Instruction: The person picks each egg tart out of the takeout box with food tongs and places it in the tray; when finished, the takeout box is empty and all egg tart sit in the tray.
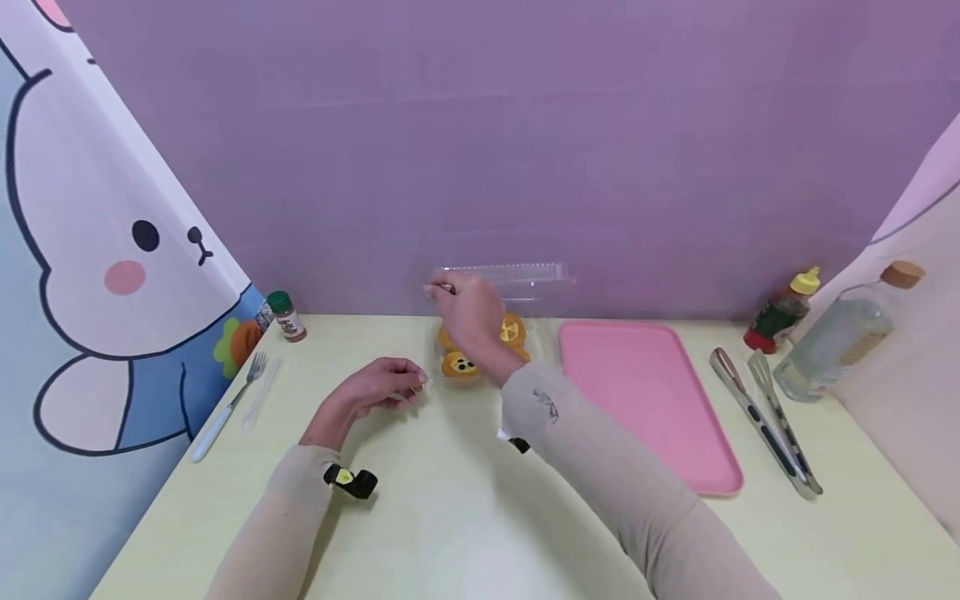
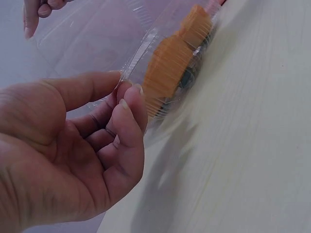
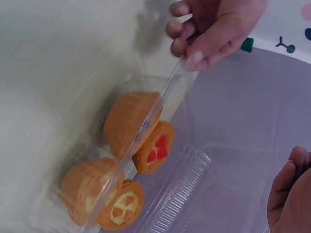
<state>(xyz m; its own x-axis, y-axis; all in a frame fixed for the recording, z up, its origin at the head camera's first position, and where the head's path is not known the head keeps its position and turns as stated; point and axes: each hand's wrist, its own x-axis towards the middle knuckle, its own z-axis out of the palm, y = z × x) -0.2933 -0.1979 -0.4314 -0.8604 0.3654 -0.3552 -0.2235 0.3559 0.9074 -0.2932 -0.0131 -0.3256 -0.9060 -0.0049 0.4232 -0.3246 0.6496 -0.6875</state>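
A clear plastic hinged box (image 3: 170, 189) stands at the table's back edge, its lid (image 1: 517, 275) raised against the purple backdrop. Inside sit several tarts (image 2: 167, 65) with orange-brown crusts; one tart (image 3: 154, 148) has red pieces on top, while another (image 1: 459, 363) shows dark dots. My left hand (image 1: 382, 385) pinches the box's front left rim between thumb and fingers. Over the box reaches my right hand (image 1: 474, 312), hiding part of the tarts. One finger of it extends beside the lid's corner in the left wrist view, the others bent.
Right of the box lies a pink tray (image 1: 645, 400). Beyond it are metal tongs (image 1: 765, 425), a yellow-capped sauce bottle (image 1: 780, 312) and a corked clear bottle (image 1: 840, 342). On the left are a green-lidded spice jar (image 1: 288, 318), a fork (image 1: 228, 408) and a clear plastic strip (image 1: 261, 394).
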